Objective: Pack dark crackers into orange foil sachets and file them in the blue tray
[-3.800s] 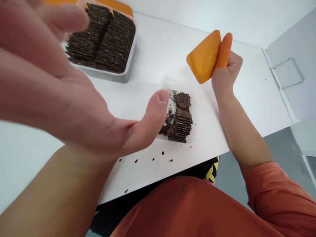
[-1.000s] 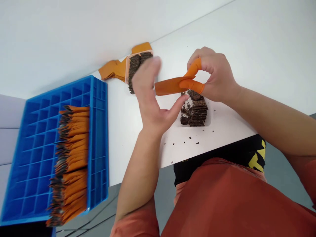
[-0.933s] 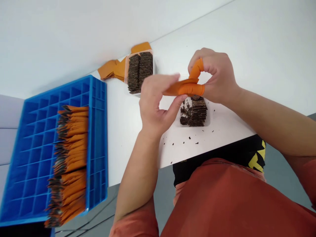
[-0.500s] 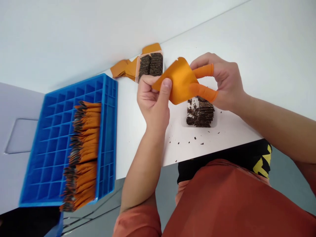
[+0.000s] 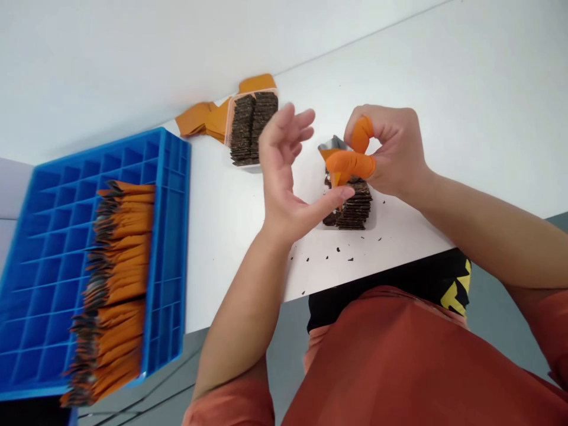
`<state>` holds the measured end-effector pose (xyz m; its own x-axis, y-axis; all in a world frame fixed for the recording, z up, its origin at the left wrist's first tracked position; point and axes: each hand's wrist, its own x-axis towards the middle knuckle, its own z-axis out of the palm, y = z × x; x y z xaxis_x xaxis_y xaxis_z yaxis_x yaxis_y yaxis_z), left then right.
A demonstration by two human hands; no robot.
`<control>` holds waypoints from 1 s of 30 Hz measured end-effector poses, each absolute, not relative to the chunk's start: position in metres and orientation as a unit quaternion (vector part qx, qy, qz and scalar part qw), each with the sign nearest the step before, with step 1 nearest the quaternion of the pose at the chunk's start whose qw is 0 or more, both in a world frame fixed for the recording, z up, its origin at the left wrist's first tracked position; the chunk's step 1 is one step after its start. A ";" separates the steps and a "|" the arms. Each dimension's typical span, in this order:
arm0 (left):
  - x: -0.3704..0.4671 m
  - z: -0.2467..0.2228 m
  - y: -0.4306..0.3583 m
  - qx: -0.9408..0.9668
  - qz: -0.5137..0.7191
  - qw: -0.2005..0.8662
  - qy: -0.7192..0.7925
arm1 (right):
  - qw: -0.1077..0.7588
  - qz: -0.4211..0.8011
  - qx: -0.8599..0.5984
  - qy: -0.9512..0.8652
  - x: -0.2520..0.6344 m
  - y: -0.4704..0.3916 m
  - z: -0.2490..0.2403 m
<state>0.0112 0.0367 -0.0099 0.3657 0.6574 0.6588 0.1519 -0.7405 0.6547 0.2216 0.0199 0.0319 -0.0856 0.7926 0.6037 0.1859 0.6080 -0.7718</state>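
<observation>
My right hand [image 5: 390, 148] wears orange finger covers on its thumb and a finger. It pinches a small orange pouch [image 5: 332, 150] whose silvery inside shows at the opened top. My left hand [image 5: 284, 183] is spread open, fingers raised and apart. Its thumb reaches to the pouch's lower part; whether it touches, I cannot tell. Below the pouch stands a clear tub [image 5: 371, 220] with a stack of thin dark brown slabs [image 5: 355, 207] and crumbs. Part of this tub is hidden by the hands and pouch.
A fuller clear tub [image 5: 228, 127] of dark slabs stands behind my left hand, beside flat orange pouches [image 5: 199, 118]. To the left, a blue divided crate [image 5: 171, 236] holds a row of orange pouches [image 5: 124, 284]. Dark crumbs [image 5: 338, 249] lie near the white table's [image 5: 239, 254] front edge.
My left hand has let go of the pouch and spread its fingers. My right hand has brought the pouch down over the near tub, its top now open. The view has shifted slightly right.
</observation>
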 end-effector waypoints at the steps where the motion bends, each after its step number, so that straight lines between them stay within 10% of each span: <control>1: 0.012 -0.010 0.036 0.793 0.493 0.262 0.242 | 0.574 0.258 -0.340 -0.699 0.221 0.019 0.031; 15: 0.019 0.016 0.012 0.765 0.394 0.421 0.286 | 0.490 0.199 -0.321 -0.786 0.223 0.019 0.023; 30: 0.021 0.006 0.022 0.794 0.528 0.210 0.216 | 0.515 0.183 -0.294 -0.784 0.233 0.028 0.025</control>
